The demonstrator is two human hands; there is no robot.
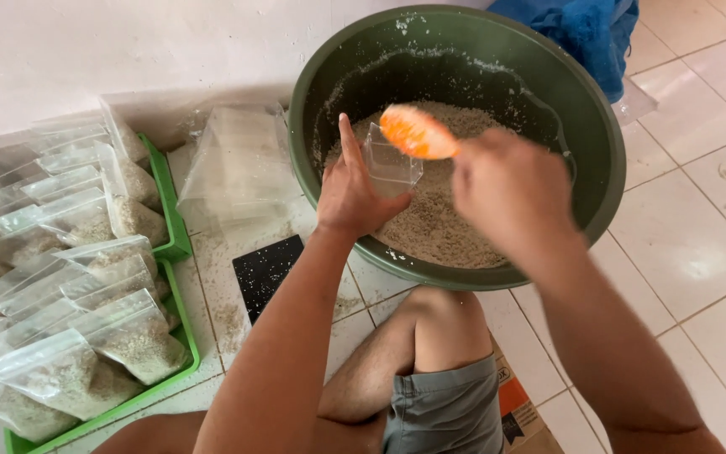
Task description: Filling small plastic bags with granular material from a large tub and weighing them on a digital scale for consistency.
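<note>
My left hand holds a small clear plastic bag open over a big dark green basin. The basin holds pale grainy meal, heaped toward its near side. My right hand grips the handle of an orange spoon, whose bowl hovers just above the bag's mouth. Both hands are inside the basin's rim, close together.
Green trays at the left hold several filled clear bags of the same meal. A stack of empty clear bags lies by the wall. A small black scale sits on the tiled floor beside my knee. Blue cloth lies behind the basin.
</note>
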